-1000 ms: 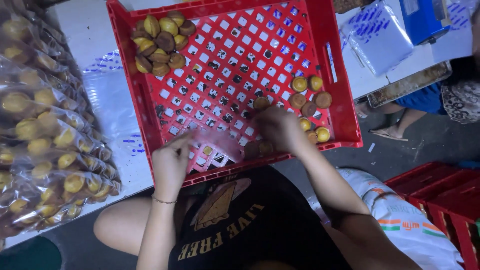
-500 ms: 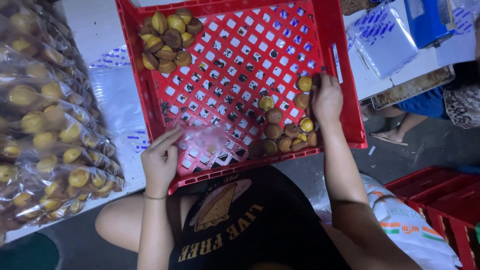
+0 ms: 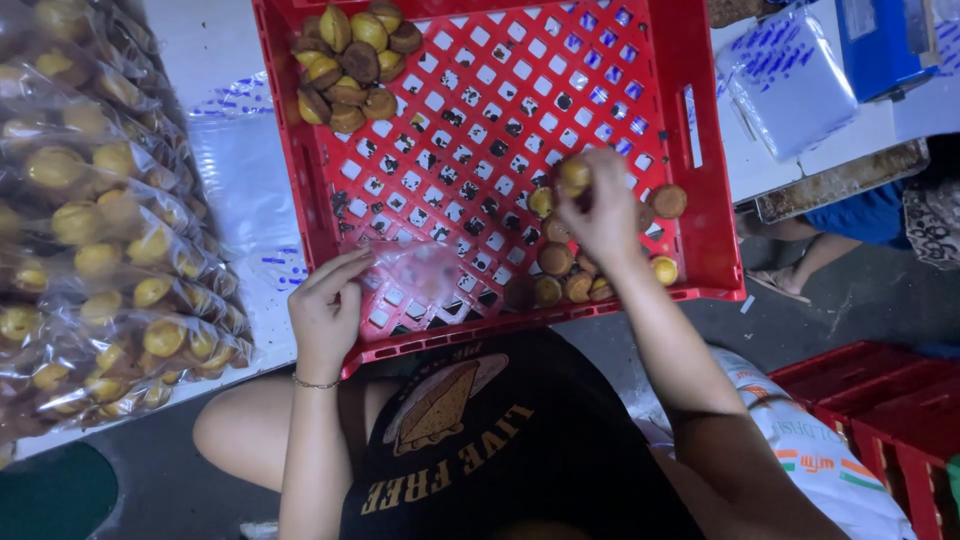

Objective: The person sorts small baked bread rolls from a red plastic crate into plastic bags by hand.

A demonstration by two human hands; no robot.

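A red plastic crate (image 3: 690, 140) with a lattice floor lies on the table before me. My left hand (image 3: 325, 305) holds a clear plastic bag (image 3: 420, 270) open at the crate's near edge. My right hand (image 3: 600, 205) is lifted over the crate's right side, pinching a small round yellow-brown pastry (image 3: 574, 175). More of these pastries (image 3: 560, 275) lie loose under and around that hand. Another heap of pastries (image 3: 350, 65) sits in the crate's far left corner.
Sealed clear bags full of pastries (image 3: 100, 250) are stacked on the left. A stack of clear bags with blue print (image 3: 790, 85) and a metal tray (image 3: 845, 180) lie to the right. More red crates (image 3: 880, 410) stand on the floor at lower right, near another person's foot (image 3: 790, 265).
My right hand swept from near the bag to the crate's right side, then lifted a pastry. The loose pastries were gathered closer together. My left hand stayed on the bag.
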